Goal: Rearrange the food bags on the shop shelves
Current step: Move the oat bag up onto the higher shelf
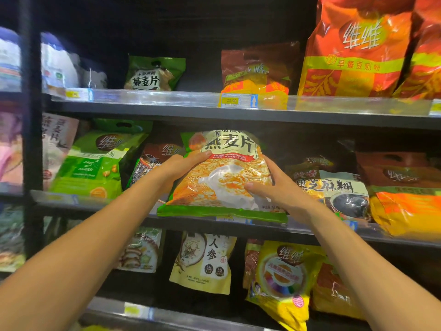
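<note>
An orange and green oat-flake bag stands tilted at the front of the middle shelf. My left hand grips its left edge, thumb across the front. My right hand grips its right edge, thumb on the front near the bottom. Left of it are a dark brown bag and a green soy powder bag. To the right lie a black sesame paste bag and an orange bag. A smaller matching green oat bag stands on the top shelf.
The top shelf also holds a brown and orange bag and tall red bags at the right. Yellow bags and a pale ginseng bag fill the lower shelf. A black upright post divides the shelving at the left.
</note>
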Demonstrator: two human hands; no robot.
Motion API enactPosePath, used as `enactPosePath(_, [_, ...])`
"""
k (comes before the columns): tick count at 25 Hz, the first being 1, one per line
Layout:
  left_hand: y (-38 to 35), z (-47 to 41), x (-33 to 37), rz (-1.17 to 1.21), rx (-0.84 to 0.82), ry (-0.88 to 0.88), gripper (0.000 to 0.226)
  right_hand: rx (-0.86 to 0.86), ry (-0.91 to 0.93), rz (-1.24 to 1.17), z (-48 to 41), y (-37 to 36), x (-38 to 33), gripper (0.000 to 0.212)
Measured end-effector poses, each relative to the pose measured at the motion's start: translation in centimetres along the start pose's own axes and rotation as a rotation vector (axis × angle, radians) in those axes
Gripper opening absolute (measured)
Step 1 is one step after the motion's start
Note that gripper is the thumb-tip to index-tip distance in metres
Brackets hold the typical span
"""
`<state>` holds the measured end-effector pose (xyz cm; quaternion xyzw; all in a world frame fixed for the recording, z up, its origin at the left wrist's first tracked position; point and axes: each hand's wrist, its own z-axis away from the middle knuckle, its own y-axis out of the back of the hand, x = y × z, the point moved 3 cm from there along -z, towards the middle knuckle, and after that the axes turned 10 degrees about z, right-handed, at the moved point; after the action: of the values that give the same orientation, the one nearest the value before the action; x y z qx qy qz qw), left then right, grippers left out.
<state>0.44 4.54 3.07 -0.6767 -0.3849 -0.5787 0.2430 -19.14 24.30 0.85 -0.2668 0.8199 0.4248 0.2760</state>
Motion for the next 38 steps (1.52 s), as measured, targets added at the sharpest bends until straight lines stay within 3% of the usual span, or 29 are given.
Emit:
enactPosePath(3, [0.9, 1.8, -0.2, 0.008, 0.008, -0.011, 0.097, -0.011, -0.010, -0.015, 1.3, -1.1, -1.3, 0.066])
enactPosePath(7, [2.5, 5.2, -0.3, 0.030, 0.002, -0.105, 0.057, -0.048, -0.016, 0.011, 2.7, -3.7, -2.7, 0.033])
enactPosePath(13, [6.9, 9.5, -1.1, 0.061, 0.080, -0.222, 0.030, -0.001, 0.001, 0.040, 3.0, -8.3, -4.4, 0.058])
enactPosePath(22, [20.0, 13.5, -0.8, 0.092, 0.104, -0.270, 0.061, 0.044, 0.095, 0.100, 1.3, -17.4, -13.3, 0.065])
enactPosePath(26, [26.2, 14.2, 0.1, 0.099, 0.126, -0.272, 0.056, 0.090, 0.119, 0.098, -0.2, -21.6, -17.8, 0.064])
enactPosePath(35, [35.1, 12.8, 3.3, 0.187, -0.007, -0.344, 0.040, 0.178, 0.176, 0.131, -4.3, -26.0, -25.2, 0.067])
enactPosePath(38, [36.4, 11.5, 4.4, 0.226, -0.023, -0.369, 0.079, 0.202, 0.184, 0.166, -6.2, -26.0, -26.4, 0.067])
